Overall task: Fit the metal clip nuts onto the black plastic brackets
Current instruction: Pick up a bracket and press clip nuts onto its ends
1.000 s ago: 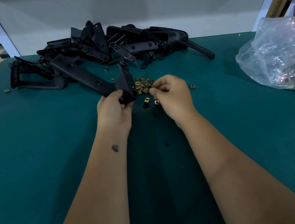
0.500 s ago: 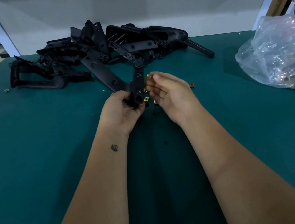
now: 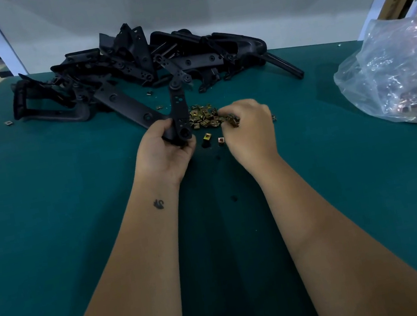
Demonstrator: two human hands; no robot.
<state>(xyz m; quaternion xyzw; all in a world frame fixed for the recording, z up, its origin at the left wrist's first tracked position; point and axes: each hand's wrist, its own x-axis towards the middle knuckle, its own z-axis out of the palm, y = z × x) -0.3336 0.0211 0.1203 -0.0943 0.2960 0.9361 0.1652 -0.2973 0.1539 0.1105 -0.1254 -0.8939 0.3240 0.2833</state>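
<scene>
My left hand (image 3: 166, 152) grips the near corner of a black V-shaped plastic bracket (image 3: 178, 106), whose two arms point away towards the pile. Just right of it lies a small heap of brass-coloured metal clip nuts (image 3: 203, 118). My right hand (image 3: 247, 126) rests over the heap's right edge with curled fingers that pinch a clip nut (image 3: 233, 121). Two loose clip nuts, one (image 3: 206, 137) and another (image 3: 221, 140), lie on the mat between my hands.
A pile of black plastic brackets (image 3: 131, 68) fills the far middle of the green mat (image 3: 72, 208). A clear plastic bag (image 3: 402, 70) with more metal parts sits at the right. A stray nut (image 3: 9, 123) lies far left.
My right hand has turned palm-down and dropped from beside the bracket onto the clip nut heap. My left hand has kept the bracket, tilting it slightly.
</scene>
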